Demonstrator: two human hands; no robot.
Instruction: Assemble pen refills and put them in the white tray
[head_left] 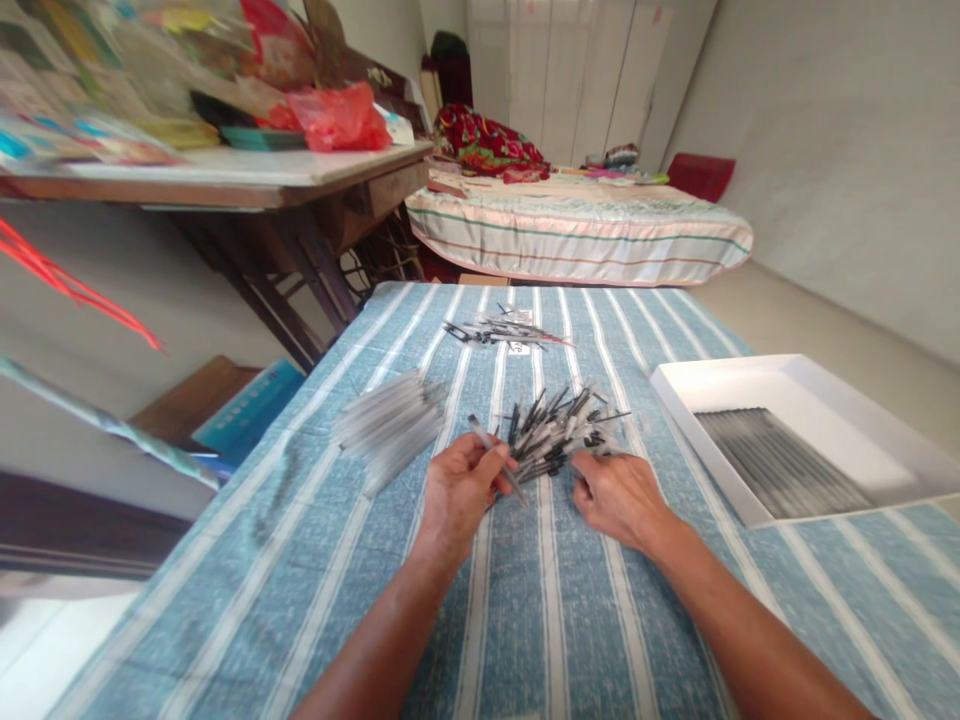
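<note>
My left hand [466,480] is closed, pinching a slim translucent pen barrel [487,440] that has a dark upper end and slants down to the right. My right hand [615,495] is closed at the near right edge of a heap of small black and clear pen parts [559,425], which look like caps. What its fingertips grip, if anything, is hidden by the fingers. Left of my left hand lies a stack of clear, tube-like pen barrels [394,425], side by side and slightly blurred.
Thin refill-like sticks [506,328] lie loosely at the far end of the striped tablecloth [337,620]. On the right, a white box [712,475] holds a row of dark pens [776,462]. A cluttered desk [300,175] stands at left, a bed [585,235] beyond.
</note>
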